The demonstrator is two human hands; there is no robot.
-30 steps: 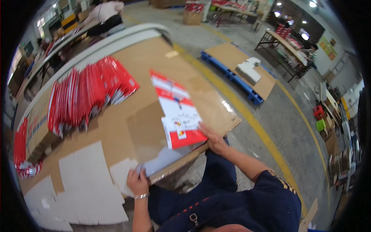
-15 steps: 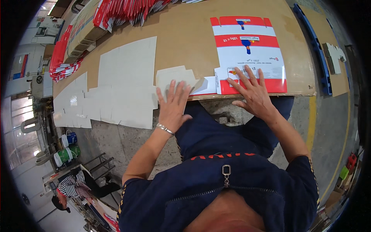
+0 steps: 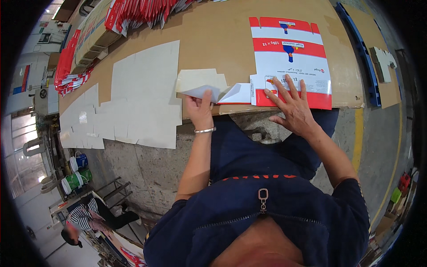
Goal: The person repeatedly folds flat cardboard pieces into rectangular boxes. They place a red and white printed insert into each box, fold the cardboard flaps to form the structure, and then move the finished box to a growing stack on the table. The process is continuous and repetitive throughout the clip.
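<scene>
A flat red and white printed carton blank lies near the table's front edge, to the right of the middle. My right hand rests on its lower part with the fingers spread. To the left, a beige-backed panel reaches toward the blank, with white folded flaps between them. My left hand pinches this panel's near edge, thumb on top and fingers hidden beneath. The panel's near side is bent up and shows a pale face. Whether panel and blank are one piece, I cannot tell.
Unprinted grey-white cardboard sheets lie at the left and overhang the front edge. Red folded cartons stand in a row at the back left, beside a stack of cartons. A blue pallet stands at right. Another person is at lower left.
My left hand has gone from lying flat on the beige panel to pinching its near edge, which now bends up. My right hand stays spread on the printed blank.
</scene>
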